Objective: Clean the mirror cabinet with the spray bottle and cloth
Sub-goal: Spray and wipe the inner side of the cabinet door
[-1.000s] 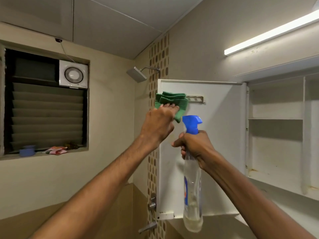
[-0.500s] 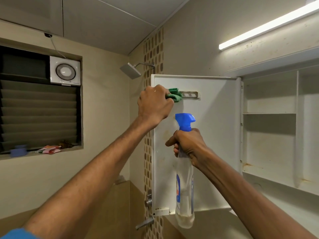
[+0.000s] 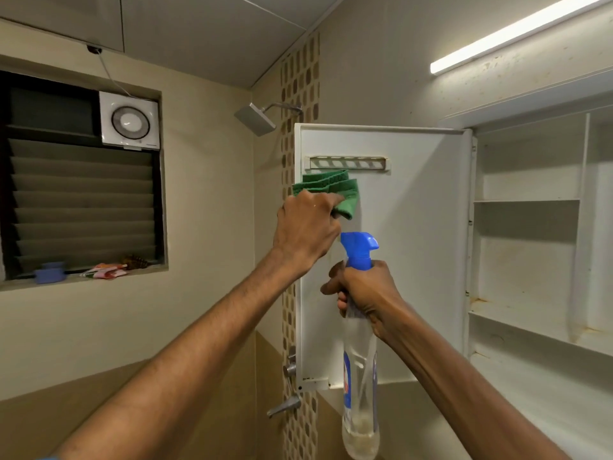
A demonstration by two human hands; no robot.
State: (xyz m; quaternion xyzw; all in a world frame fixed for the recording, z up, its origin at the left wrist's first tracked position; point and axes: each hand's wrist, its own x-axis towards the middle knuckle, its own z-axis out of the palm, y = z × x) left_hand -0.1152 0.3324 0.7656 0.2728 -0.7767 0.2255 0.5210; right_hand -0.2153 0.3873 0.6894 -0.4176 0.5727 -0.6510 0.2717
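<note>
Green cloth (image 3: 326, 190) is sliding down the inner face of the open door (image 3: 411, 247): half a second ago it was bunched up at the rack (image 3: 346, 162) near the door's top edge, and now it is sitting just below that rack, at about 11 o'clock on the panel. The left hand (image 3: 306, 232) is gripping it with fingers curled around the fabric and pressing it to the door. This suggests the wiping stroke is turning downward, with the top strip done and most of the panel still waiting. At 6 o'clock from the cloth, the right hand (image 3: 366, 292) is clenching the neck of the bottle (image 3: 361, 370), which is hanging upright in front of the door and is barely shifting. Further right, at 3 o'clock, the cabinet (image 3: 530, 234) shelves are showing stains, apparently untouched.
</note>
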